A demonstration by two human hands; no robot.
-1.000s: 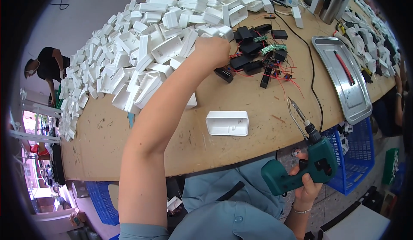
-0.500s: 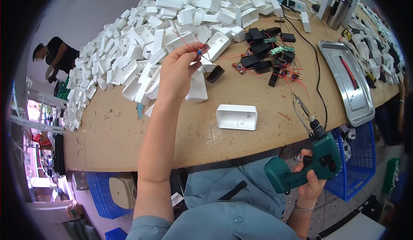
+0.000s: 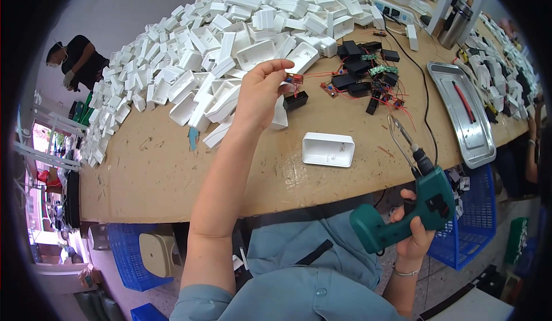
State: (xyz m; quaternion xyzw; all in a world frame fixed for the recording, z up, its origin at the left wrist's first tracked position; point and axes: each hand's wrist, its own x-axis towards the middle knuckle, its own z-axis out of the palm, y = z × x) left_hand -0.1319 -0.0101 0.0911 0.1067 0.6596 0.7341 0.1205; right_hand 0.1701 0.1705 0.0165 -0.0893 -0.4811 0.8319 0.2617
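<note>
While pinching, left grip (image 3: 261,94) on circuit board (image 3: 294,79).

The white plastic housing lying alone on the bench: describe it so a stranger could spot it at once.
Start at the wooden workbench and its big heap of white plastic shells. Move toward the near edge, between the left hand and the green electric screwdriver in the right hand. The white rectangular housing lies there open side up, apart from the heap.

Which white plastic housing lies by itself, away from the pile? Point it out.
The white housing lying open side up on the bare wooden table, right of the left hand; every other one sits in the heap.
</note>
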